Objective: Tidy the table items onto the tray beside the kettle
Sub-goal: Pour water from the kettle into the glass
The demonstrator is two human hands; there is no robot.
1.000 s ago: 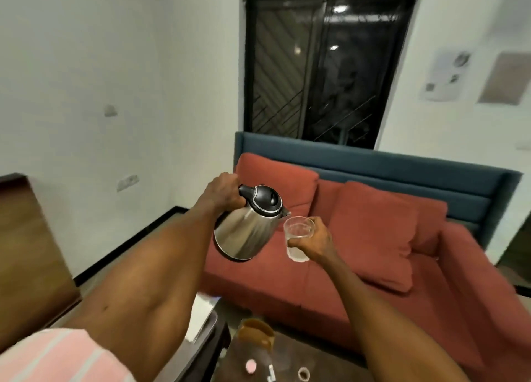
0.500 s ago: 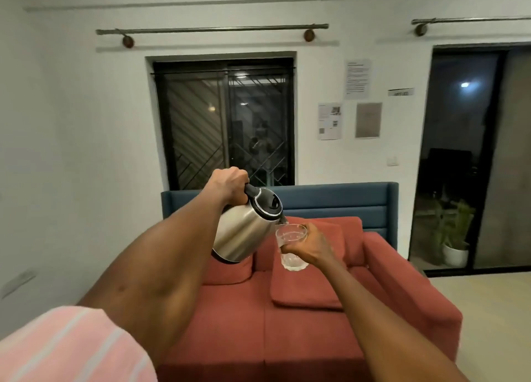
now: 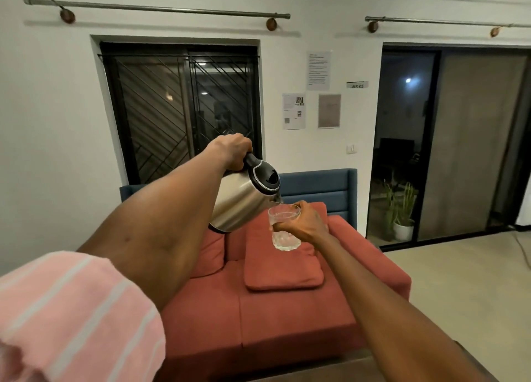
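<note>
Head: kettle [image 3: 244, 200] spout over glass [image 3: 283, 226] (rim)

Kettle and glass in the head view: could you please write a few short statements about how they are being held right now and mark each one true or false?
1. The left hand grips the kettle by its black handle. True.
2. The kettle stands upright on a table. False: it is held in the air, tilted spout-down toward the glass.
3. The right hand holds the glass. True.
4. The glass is opaque and blue. False: it is clear.
5. The kettle's spout is at the rim of the glass. True.
</note>
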